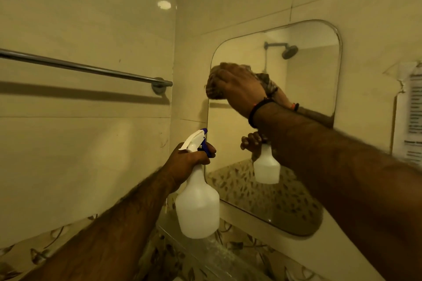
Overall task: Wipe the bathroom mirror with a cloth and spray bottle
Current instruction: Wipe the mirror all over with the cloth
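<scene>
Your right hand (237,89) presses a bunched cloth (213,89) flat against the mirror (308,80) near its upper left corner, fingers clenched over it. Your left hand (187,162) grips the spray bottle (197,203) by its neck, just beside the mirror's lower left edge, nozzle aimed at the glass

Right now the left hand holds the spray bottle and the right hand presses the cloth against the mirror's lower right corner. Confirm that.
Wrong on one point. The head view shows the right hand pressing the cloth against the upper left part of the mirror, not the lower right corner. The left hand does hold the spray bottle.
</scene>
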Demonstrator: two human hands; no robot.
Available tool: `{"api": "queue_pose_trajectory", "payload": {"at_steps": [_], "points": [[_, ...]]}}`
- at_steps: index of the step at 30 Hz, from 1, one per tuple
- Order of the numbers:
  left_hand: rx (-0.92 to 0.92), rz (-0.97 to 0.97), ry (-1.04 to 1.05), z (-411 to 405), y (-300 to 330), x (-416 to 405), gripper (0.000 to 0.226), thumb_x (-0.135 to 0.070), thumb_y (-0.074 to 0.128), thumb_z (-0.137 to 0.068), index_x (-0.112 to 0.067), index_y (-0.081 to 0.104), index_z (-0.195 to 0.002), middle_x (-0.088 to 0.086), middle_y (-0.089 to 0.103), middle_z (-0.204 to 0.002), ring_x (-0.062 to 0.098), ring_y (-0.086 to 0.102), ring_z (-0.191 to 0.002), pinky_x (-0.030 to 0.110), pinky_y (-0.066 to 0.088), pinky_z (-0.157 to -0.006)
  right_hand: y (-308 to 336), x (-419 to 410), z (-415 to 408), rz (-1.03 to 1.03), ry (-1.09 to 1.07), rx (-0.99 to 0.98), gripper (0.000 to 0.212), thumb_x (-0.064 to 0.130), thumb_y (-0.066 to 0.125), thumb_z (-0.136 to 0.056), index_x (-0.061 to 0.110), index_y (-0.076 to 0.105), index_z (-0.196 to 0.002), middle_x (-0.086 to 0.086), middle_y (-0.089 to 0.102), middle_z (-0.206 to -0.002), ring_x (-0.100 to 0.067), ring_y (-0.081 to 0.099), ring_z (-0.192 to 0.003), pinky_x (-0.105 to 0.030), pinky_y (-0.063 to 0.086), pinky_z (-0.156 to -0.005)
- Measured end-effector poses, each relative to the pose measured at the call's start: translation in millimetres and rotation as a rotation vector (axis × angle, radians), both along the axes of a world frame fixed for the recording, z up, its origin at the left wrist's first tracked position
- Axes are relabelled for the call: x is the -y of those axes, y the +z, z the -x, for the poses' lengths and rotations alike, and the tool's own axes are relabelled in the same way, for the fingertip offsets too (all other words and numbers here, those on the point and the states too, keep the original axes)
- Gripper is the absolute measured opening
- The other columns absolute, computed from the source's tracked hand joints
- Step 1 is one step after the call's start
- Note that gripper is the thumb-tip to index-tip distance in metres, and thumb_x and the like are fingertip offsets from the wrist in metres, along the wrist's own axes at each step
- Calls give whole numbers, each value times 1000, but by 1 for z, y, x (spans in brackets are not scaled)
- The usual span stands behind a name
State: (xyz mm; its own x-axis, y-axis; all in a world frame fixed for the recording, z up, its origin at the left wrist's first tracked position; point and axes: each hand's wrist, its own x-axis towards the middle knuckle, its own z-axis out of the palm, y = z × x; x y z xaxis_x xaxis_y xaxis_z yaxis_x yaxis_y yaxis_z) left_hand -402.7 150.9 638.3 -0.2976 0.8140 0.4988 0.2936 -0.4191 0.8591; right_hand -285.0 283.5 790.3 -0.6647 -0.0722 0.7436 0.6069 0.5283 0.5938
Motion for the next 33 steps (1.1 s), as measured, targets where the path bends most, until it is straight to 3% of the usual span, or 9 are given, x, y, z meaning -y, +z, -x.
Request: {"api": "queue_pose_trajectory", "payload": {"at_steps": [3,7,11,15,20,28,33], "points": [[7,-12,-7,12,4,-8,31,-12,62,-59,-11,72,-88,-4,74,-82,5,68,-78,31,48,-75,32,-4,11,-63,-55,-37,34,8,55,-93,8,59,-127,-12,52,-138,-30,41,-133,-42,29,-115],[-2,-24,-4,29,13,-17,29,-11,63,-63,-13,71,-91,-1,73,-86,10,67,-81,30,50,-74,56,-14,17,-72,-143,-124,37,8,55,-94,6,55,-131,-14,48,-142,-32,37,-137,-45,27,-116],[-13,-46,9,46,19,-27,24,4,60,-78,-13,69,-94,5,72,-93,16,65,-88,30,50,-74,71,-24,15,-75,-227,-178,40,6,56,-91,0,52,-130,-21,45,-143,-38,35,-137,-48,25,-117],[-16,-56,11,53,19,-33,29,-14,63,-64,-14,69,-92,5,72,-94,18,64,-90,32,50,-76,74,-33,21,-46,-245,-197,45,4,50,-93,-2,44,-138,-23,35,-150,-39,28,-141,-48,17,-121],[-17,-47,13,56,14,-41,33,-17,61,-61,-14,68,-93,4,71,-94,17,64,-91,32,50,-76,68,-34,43,-3,-228,-145,48,10,38,-96,1,39,-143,-20,32,-154,-36,21,-146,-47,10,-122],[-28,-21,57,58,5,-52,24,2,59,-81,-15,66,-96,7,70,-97,23,62,-94,36,51,-81,56,-40,64,27,-201,-18,43,17,37,-98,6,49,-138,-14,40,-150,-30,24,-145,-44,12,-122],[-3,2,45,49,0,-49,30,-13,63,-66,-16,68,-95,0,72,-89,11,66,-84,28,51,-74,34,-45,71,40,-183,27,41,19,41,-96,10,53,-135,-11,45,-147,-29,28,-143,-45,17,-121]]}}
